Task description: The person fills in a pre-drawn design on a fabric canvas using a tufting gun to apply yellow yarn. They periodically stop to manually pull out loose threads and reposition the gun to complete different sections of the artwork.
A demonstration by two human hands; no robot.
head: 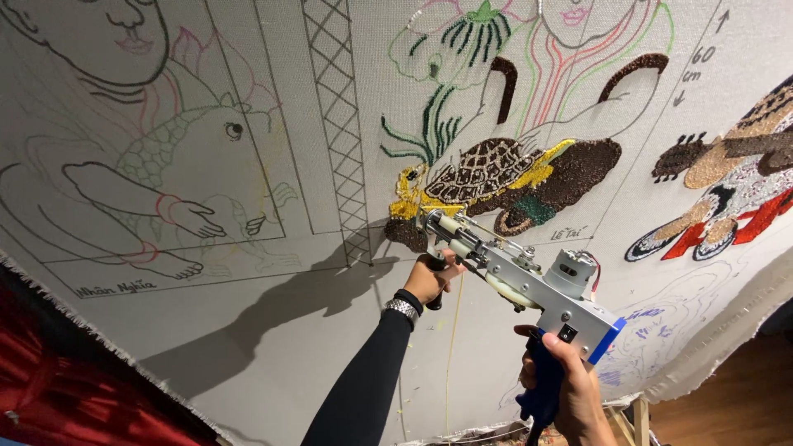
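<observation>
— What do the two hands have hold of?

— One tool between them: a tufting gun, silver metal with a blue handle. The right hand has its grip closed around the blue handle at the near right, one finger lying up along the body beside a small black switch. The left hand is closed on a dark front handle under the gun's nose, with a black sleeve running up the forearm and a metal watch at the wrist.

— And where does the gun sit?

— Its tip is pressed to a big stretched cloth that fills most of the view, touching it just below a tufted turtle done in brown, black and yellow yarn. A thin yellow yarn hangs down from the gun between the two arms.

— What else is on the cloth?

— To the far left, line drawings not yet filled: a fish and a child's arm and foot. To the far right, a patch in red, tan and black yarn. Green tufted plant stems stand above the turtle. The arm and gun throw a dark shadow on the cloth to the left.

— Anything beyond the cloth?

— A red fabric at the near left corner, and a wooden floor at the near right.
</observation>
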